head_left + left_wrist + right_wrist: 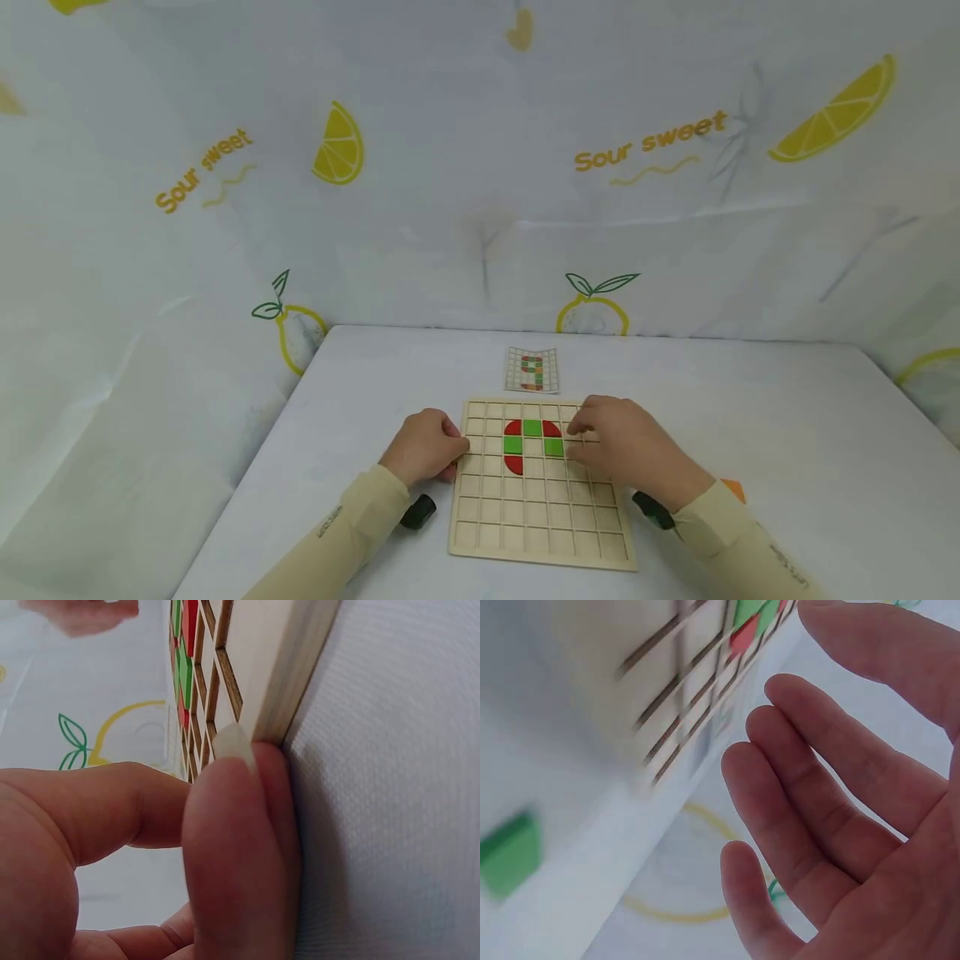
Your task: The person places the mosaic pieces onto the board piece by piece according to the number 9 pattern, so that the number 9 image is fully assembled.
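A wooden grid board [517,533] lies on the table, with several red quarter-round and green square tiles set in its upper cells. My left hand [427,447] pinches the board's left edge; up close in the left wrist view, the thumb [232,832] presses against the rim. Over the board's right side hovers my right hand [630,442], fingers loosely bent and nothing held. Its thumb and fingertips are close to a green square tile [553,447]. A red quarter-round tile [551,429] sits just above that one.
Behind the board lies a small pattern card [532,385] with a coloured figure on a grid. An orange piece [735,490] shows partly behind the right forearm. The right wrist view has a green block [514,855] near the board. A lemon-print cloth [450,208] hangs behind the table.
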